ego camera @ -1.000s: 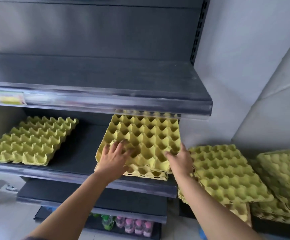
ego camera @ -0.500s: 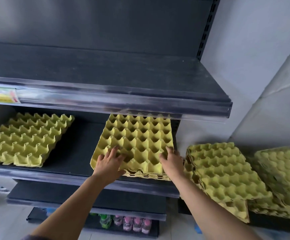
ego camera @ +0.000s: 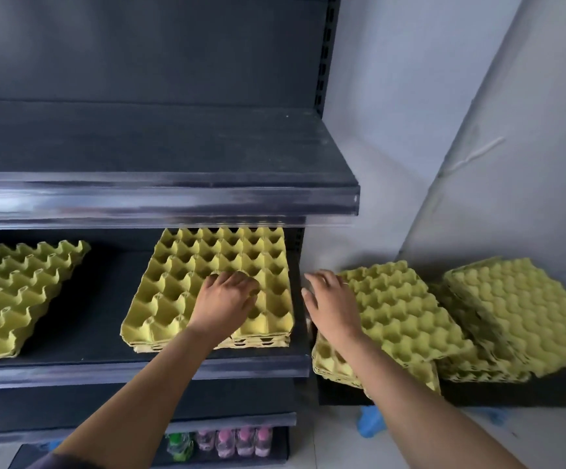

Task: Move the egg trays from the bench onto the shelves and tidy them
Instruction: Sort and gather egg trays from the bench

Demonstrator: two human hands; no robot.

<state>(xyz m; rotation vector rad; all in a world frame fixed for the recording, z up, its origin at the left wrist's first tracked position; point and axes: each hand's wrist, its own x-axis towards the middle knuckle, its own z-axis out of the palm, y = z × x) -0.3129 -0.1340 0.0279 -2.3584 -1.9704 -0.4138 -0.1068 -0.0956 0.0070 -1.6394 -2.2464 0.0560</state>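
"Head view: where are the egg trays?"

"A short stack of yellow egg trays [ego camera: 214, 262] lies flat on the right part of the middle shelf [ego camera: 105, 336], cups up. Its back edge is under the upper shelf [ego camera: 173, 143]. A second tray pile [ego camera: 21, 292] lies at the left of that same shelf, well apart from the first."

"And off the shelves?"

"Two more piles sit on the dark bench [ego camera: 545, 390] to the right. The near bench stack [ego camera: 400, 309] is just beside the shelf end, its top tray cups up and turned askew over the ones beneath. The far bench stack [ego camera: 518, 313] lies bumps up, close against the near one's right side."

"The hands?"

"The left hand [ego camera: 224, 304] is on the top tray of the shelf stack, near its front right. Its fingers curl down over the ridges between cups, gripping there. The right hand [ego camera: 332, 306] holds nothing. Its fingers are straight and spread, palm down, over the near bench stack's left edge. Whether it touches that tray I cannot tell."

"Anything lower down?"

"Small bottles [ego camera: 237, 441], pink and one green, stand in a row at the bottom."
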